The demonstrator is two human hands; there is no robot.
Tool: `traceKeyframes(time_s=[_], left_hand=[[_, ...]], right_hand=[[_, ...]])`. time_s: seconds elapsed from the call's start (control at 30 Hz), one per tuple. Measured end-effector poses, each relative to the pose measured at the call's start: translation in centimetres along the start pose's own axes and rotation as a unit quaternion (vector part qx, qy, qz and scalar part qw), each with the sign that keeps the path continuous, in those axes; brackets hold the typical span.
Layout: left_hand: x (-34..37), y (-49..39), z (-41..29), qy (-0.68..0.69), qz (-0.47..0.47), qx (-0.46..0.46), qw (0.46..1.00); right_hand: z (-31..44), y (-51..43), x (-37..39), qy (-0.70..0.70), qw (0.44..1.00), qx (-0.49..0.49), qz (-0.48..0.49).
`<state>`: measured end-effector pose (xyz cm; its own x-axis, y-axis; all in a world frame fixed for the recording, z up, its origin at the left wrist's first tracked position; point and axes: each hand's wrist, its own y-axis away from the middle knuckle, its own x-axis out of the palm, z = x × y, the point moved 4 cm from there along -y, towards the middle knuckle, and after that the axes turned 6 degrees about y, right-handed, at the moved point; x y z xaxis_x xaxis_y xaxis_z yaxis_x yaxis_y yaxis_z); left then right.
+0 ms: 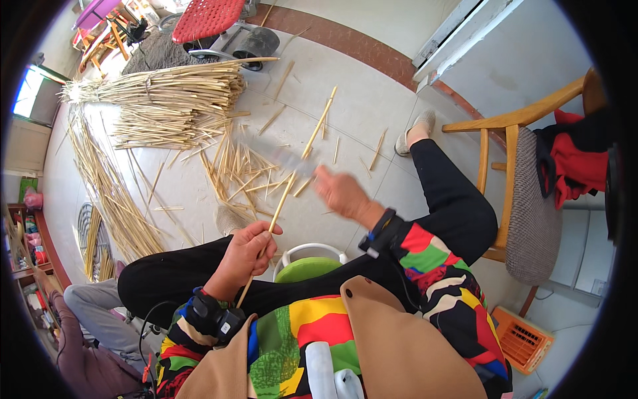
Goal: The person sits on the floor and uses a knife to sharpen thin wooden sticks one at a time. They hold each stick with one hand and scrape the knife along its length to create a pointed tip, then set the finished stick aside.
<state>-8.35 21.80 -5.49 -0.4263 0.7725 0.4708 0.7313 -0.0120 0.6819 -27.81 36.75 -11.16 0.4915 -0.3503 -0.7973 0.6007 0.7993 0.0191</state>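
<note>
My left hand (249,249) grips a long pale dry stalk (284,199) near its lower part; the stalk slants up and to the right from my lap. My right hand (344,193) is closed around the handle end of a tool with a flat blade (286,159), probably a knife, blurred by motion. Its blade lies at the stalk, above my left hand; whether it touches cannot be told. Short cut stalk pieces (244,172) are scattered on the tiled floor beyond my left hand. Tied bundles of stalks (169,85) lie at the upper left.
Loose long stalks (107,184) spread over the floor on the left, beside another seated person (94,344). A green seat (309,269) with a white rim is between my legs. To the right stand a wooden chair (531,209) with clothing and an orange slatted box (523,339). A red woven seat (207,20) stands at the top.
</note>
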Motion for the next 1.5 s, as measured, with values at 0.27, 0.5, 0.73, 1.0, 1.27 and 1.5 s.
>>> traceKeyframes(time_s=[0.27, 0.5, 0.73, 1.0, 1.27, 1.5], left_hand=[[0.1, -0.3, 0.4, -0.041, -0.013, 0.003, 0.999], [-0.1, -0.6, 0.5, -0.09, -0.035, 0.024, 0.995], [-0.2, -0.7, 0.7, -0.104, -0.032, 0.038, 0.993], [-0.7, -1.1, 1.0, -0.171, -0.059, 0.082, 0.98], [-0.9, -1.4, 1.4, -0.11, -0.05, 0.077, 0.99], [-1.1, -1.3, 1.7, -0.097, -0.041, 0.06, 0.993]], right_hand=[[1.0, 0.0, 0.6, -0.008, 0.996, -0.075, 0.052], [0.4, -0.4, -0.1, -0.011, 0.999, -0.022, 0.021], [-1.8, -0.3, 1.6, -0.02, 1.0, -0.014, 0.008], [-0.5, -0.1, 1.7, -0.02, 0.995, -0.091, 0.044], [0.9, -0.5, 0.5, -0.021, 0.993, -0.078, 0.086], [1.4, -0.6, -0.5, -0.037, 0.999, -0.021, 0.025]])
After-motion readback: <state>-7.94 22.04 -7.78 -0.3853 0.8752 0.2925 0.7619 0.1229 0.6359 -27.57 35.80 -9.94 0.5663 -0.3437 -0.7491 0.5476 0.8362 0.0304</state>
